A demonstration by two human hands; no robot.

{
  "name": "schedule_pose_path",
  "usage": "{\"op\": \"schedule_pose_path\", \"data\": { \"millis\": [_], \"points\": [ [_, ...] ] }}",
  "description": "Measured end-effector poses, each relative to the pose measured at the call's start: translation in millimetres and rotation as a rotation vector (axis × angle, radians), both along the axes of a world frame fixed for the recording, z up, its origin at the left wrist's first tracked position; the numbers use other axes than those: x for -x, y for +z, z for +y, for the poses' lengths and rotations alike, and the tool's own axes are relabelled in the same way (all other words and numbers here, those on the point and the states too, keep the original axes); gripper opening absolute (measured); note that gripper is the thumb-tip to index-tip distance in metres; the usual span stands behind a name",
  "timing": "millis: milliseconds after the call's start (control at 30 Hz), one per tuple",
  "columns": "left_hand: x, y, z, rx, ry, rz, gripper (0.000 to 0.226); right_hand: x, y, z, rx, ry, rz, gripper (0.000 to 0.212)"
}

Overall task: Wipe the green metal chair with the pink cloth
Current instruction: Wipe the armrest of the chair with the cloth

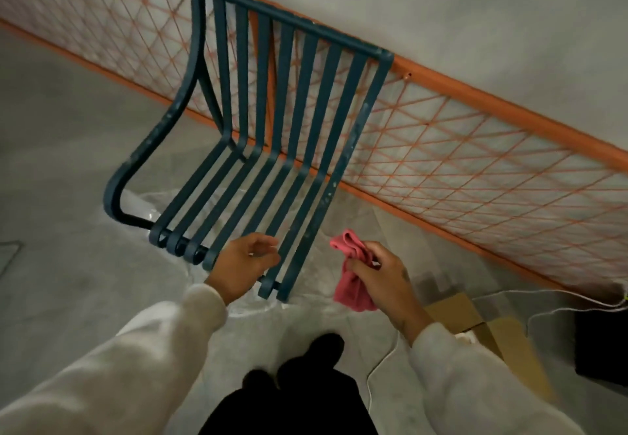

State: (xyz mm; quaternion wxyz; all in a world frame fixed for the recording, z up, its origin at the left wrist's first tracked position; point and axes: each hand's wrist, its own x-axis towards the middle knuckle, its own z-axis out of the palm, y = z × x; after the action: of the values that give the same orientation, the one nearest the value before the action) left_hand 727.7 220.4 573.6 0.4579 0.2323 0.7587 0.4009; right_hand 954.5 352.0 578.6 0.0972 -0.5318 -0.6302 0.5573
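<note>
Head view: grey rough floor (51, 162), shiny clear plastic sheet (307, 310) under chair. Orange fence (475, 149) with criss-cross net runs 10 to 4 o'clock. Green chair (295, 122) at centre, flat metal slats, curled front ends, bent arm. Left hand (243, 264) over seat front, fingers loose, holding nothing. Right hand (380, 278) at 5 o'clock, just beside seat, pinches soft crumpled pink cloth (353, 293). Brown cardboard (492, 329) at 4 o'clock.
</note>
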Motion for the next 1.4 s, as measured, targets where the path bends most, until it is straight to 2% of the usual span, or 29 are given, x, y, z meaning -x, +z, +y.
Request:
{"op": "schedule_pose_path", "data": {
  "millis": [367,467,600,933,1067,1133,1233,1400],
  "points": [
    [-56.6,-66.3,-80.2,0.163,0.03,-0.078,0.026,-29.9,-56.6,-41.9,-0.044,0.051,-0.096,0.028],
    [-78.7,-88.2,-93.0,0.21,0.056,-0.11,0.033,-31.7,-76.4,-42.8,-0.035,0.1,-0.109,0.028],
    [-103.3,-117.6,-93.0,0.261,0.154,-0.1,0.046,-35.1,-108.3,-31.6,0.055,0.164,-0.106,0.026],
    [-138.5,-243.2,-65.6,0.358,0.299,-0.112,0.053,-42.6,-222.0,8.8,0.047,0.3,-0.034,0.032],
    [-137.6,-311.6,-62.4,0.326,0.342,-0.108,0.06,-24.7,-285.3,9.2,0.051,0.384,0.002,0.035],
    [-131.6,-344.3,-58.2,0.268,0.349,-0.028,0.062,-10.5,-319.1,6.8,0.05,0.416,0.042,0.035],
    [-123.3,-388.9,-55.1,0.145,0.384,0.101,0.051,13.3,-366.7,2.1,0.08,0.437,0.097,0.032],
    [-111.3,-445.6,-41.0,-0.039,0.381,0.271,0.036,43.5,-435.3,-1.6,-0.276,0.656,0.153,0.042]
  ]
}}
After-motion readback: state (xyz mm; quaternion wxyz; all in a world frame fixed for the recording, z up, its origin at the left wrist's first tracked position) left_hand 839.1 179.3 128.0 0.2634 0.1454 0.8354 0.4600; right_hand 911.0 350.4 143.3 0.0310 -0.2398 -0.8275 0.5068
